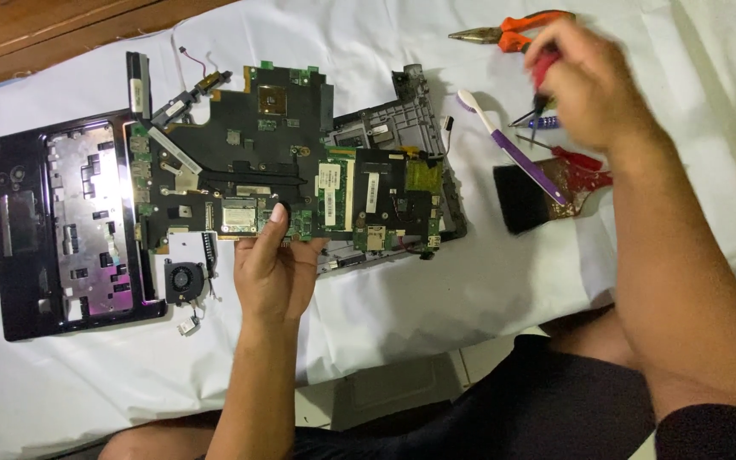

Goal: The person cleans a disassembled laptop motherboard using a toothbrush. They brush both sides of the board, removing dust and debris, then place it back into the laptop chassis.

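Two bare hands worked over a white cloth (470, 290) spread on a table, seen from above by a head-worn camera. At the middle of the cloth lay a dark laptop motherboard (283, 162), studded with green chips and silver parts; everything else is placed relative to it.

The left hand (273, 268) reached in from below the motherboard and gripped its lower edge, thumb pressed on top of the board and the other fingers curled loosely beneath.

The right hand (589, 85) hovered well to the upper right of the motherboard, fingers closed around the red handle of a small screwdriver (542, 85), whose thin tip pointed down toward the cloth. The hand was blurred.

Directly behind and to the right of the motherboard, partly under it, sat a grey plastic laptop base frame (402, 115). To the left of the motherboard lay a black laptop top cover (53, 230) with a silver metal plate inside. Just below the motherboard's lower left corner rested a small black cooling fan (184, 279).

Right of the motherboard lay a purple and white toothbrush (513, 149), crossing a wide paintbrush (543, 192) with black bristles and a red handle. Farther up, above the right hand, orange-handled pliers (508, 34) lay on the cloth.
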